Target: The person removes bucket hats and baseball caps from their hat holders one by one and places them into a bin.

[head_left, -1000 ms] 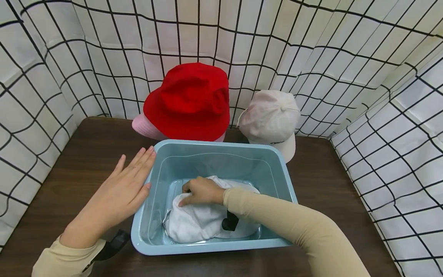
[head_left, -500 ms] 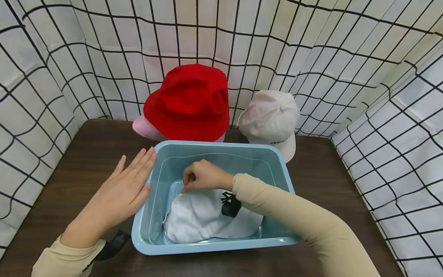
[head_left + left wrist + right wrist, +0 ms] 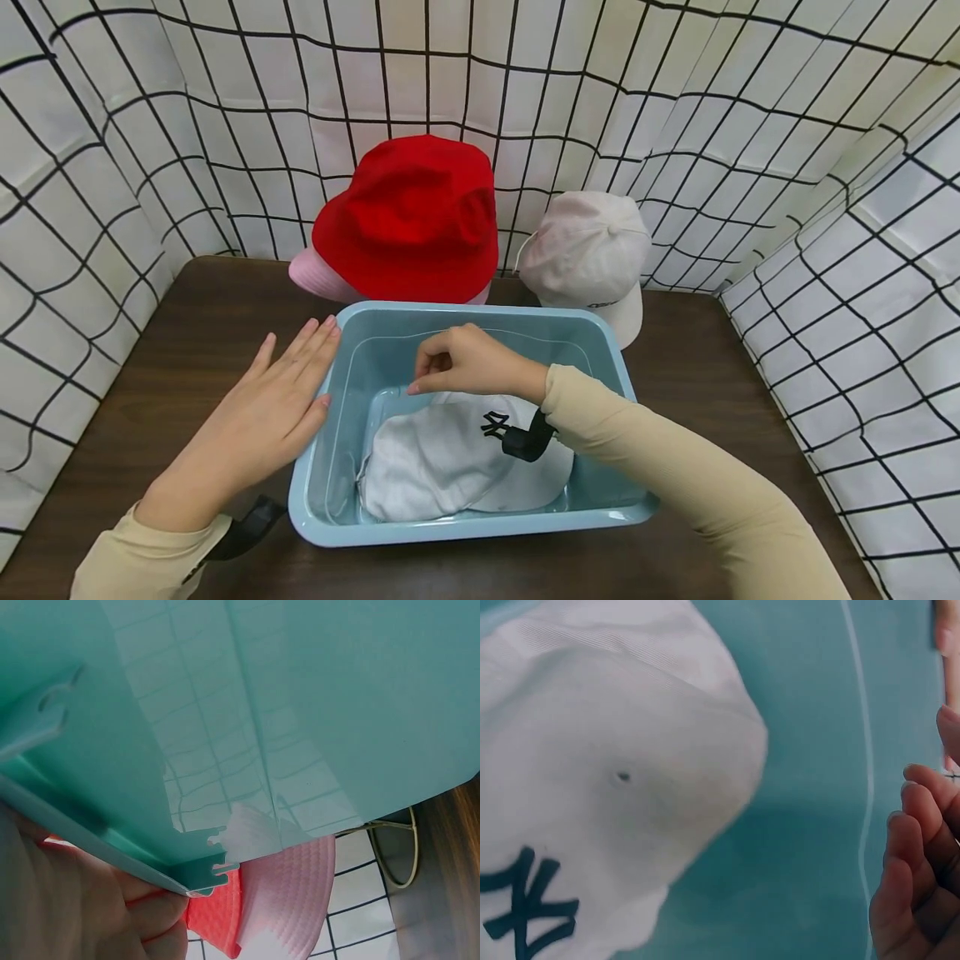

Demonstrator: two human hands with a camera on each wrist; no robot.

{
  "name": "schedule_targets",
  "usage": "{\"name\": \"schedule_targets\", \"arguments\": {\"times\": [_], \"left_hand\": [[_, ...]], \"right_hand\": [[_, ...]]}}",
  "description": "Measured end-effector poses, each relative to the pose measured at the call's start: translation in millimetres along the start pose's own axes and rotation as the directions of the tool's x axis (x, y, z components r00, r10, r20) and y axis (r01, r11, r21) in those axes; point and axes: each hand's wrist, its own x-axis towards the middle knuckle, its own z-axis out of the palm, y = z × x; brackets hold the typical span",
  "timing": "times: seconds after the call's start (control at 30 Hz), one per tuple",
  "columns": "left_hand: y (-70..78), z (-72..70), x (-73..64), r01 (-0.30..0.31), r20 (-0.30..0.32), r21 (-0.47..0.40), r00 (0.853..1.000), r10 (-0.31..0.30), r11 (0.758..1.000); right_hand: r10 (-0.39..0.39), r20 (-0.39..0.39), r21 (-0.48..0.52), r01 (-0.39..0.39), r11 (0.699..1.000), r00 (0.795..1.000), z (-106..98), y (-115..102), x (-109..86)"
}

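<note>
In the head view a white cap lies inside the light blue plastic basin. Black lettering and a small eyelet show on the cap in the right wrist view. My right hand hovers over the back part of the basin, fingers loosely curled and holding nothing, apart from the cap. Flat along the basin's left rim, my left hand rests with straight fingers. From the left wrist, its fingers appear at the underside of the rim.
Behind the basin sits a red bucket hat with a pink brim showing beneath it. To its right stands another white cap. Black wire grid over white cloth encloses the dark wooden table at the back and sides.
My right hand has let go of the white cap in the basin and risen away, back and a little to the right. My left hand has stayed at the rim.
</note>
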Motion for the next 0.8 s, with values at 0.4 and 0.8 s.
{"name": "schedule_targets", "arguments": {"times": [0.4, 0.8], "left_hand": [[-2.0, -0.7, 2.0, -0.006, -0.002, 0.011, 1.000, 0.006, 1.000], [-0.3, -1.5, 1.3, 0.002, 0.006, 0.001, 1.000, -0.002, 1.000]], "right_hand": [[0.035, -0.102, 0.032, -0.032, 0.999, 0.994, -29, -1, -22.7], [0.062, -0.191, 0.055, -0.052, 0.997, 0.980, -45, 2, -42.1]]}}
